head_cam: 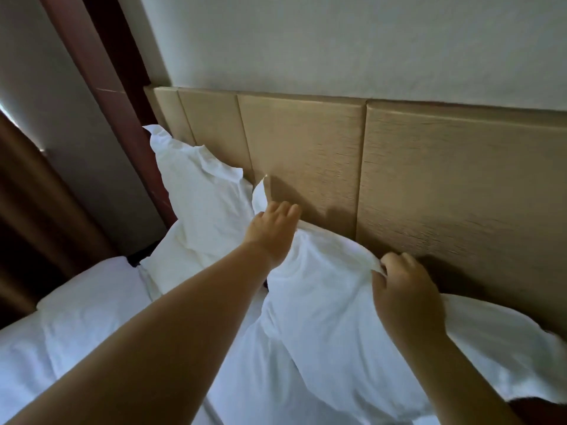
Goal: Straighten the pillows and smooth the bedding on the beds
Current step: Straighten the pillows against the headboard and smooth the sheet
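A white pillow [325,289] leans against the tan padded headboard [306,154] in the middle of the view. My left hand [274,230] lies on its upper left corner with the fingers stretched along the top edge. My right hand [405,289] pinches the top edge of the same pillow further right. A second white pillow [202,197] stands upright against the headboard to the left. White bedding [92,317] covers the mattress below, wrinkled at the lower left.
A dark red wooden post [101,84] runs up beside the left end of the headboard. Brown curtains [27,204] hang at the far left. A plain pale wall [337,41] rises above the headboard.
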